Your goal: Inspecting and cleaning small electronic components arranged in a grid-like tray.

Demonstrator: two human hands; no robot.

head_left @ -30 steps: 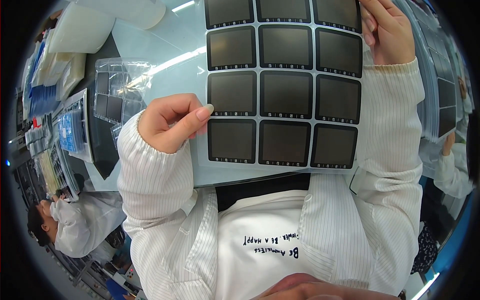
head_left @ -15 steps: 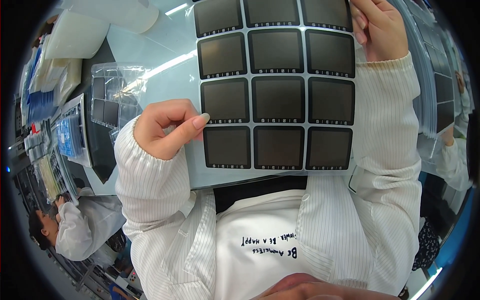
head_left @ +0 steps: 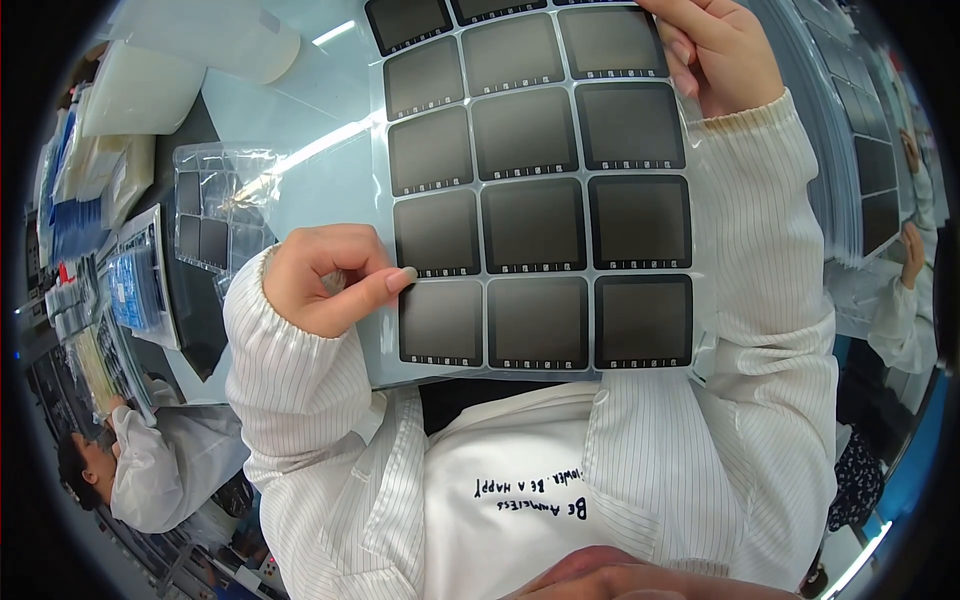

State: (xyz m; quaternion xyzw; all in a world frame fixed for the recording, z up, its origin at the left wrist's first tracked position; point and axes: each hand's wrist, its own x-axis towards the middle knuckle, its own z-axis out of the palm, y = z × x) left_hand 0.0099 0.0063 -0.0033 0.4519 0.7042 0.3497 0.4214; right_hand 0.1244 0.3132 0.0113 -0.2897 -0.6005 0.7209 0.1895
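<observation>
- Fingers of the left hand (head_left: 330,280) are bent, the thumb pressing on the left edge of a sheet; fingers of the right hand (head_left: 715,55) grasp its right edge higher up, though how they close behind it is hidden.
- This pale sheet (head_left: 586,272) is held between the hands in front of the person's chest, over the near edge of the table.
- Dark rectangular panels (head_left: 533,225) fill it in three columns and five visible rows, each with small pale marks along its lower border.
- Underneath is a pale glass table (head_left: 300,110), crossed by a bright streak of light.
- Left of the sheet, a clear plastic package (head_left: 213,242) holds similar dark panels.
- Farther left are blue packets (head_left: 138,285); at upper left is a translucent container (head_left: 235,40).
- To the right stands a stack of clear sheets (head_left: 848,170).
- At lower left, a co-worker (head_left: 175,470) wears white.
</observation>
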